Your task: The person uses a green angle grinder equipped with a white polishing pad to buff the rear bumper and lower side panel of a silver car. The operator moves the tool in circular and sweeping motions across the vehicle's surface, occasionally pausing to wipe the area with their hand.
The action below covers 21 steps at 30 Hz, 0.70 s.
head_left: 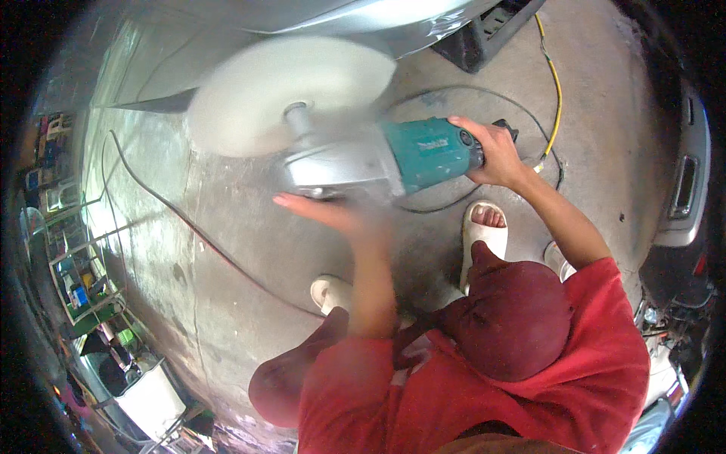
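Note:
A teal and silver power polisher is held up in front of me, tilted, with a large round white pad on its spindle. My right hand is wrapped round its rear end. Against the silver gear head, on the side nearest me, lies my left hand, bearing the tool; one digit is stretched along the metal and the rest is blurred or hidden. The pad's far side is close to a shiny grey car panel; whether they touch I cannot tell.
A black plastic part lies at the far right near a yellow cable. Dark cord loops behind the polisher, and a hose crosses the concrete floor. Cluttered shelves and a white bin stand left. A bumper is at right.

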Each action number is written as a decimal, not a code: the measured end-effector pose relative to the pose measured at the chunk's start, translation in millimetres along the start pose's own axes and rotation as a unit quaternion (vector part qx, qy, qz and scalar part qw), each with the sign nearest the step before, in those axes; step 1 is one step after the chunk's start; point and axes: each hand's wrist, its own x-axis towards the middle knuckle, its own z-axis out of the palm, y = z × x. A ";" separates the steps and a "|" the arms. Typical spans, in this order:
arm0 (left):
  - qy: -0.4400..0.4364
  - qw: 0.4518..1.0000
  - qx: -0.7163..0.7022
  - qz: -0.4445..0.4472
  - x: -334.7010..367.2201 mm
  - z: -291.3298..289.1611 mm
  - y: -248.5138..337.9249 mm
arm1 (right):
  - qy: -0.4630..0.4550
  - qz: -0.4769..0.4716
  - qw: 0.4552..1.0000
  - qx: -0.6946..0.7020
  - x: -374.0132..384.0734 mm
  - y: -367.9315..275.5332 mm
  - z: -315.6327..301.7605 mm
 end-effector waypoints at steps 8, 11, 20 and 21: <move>0.004 0.862 -0.421 -0.284 92.9 -6.9 42.5 | -0.053 0.041 0.997 -0.041 48.8 -31.0 36.0; -0.032 0.846 -0.459 -0.268 101.4 1.6 10.7 | -0.061 0.053 0.994 -0.076 58.0 -28.9 46.5; -0.063 0.826 -0.455 -0.328 45.0 44.0 -57.2 | -0.069 0.038 0.986 -0.150 21.7 26.0 25.7; -0.073 0.814 -0.457 -0.351 27.5 57.8 -23.3 | -0.052 0.046 0.984 -0.166 2.9 39.2 11.4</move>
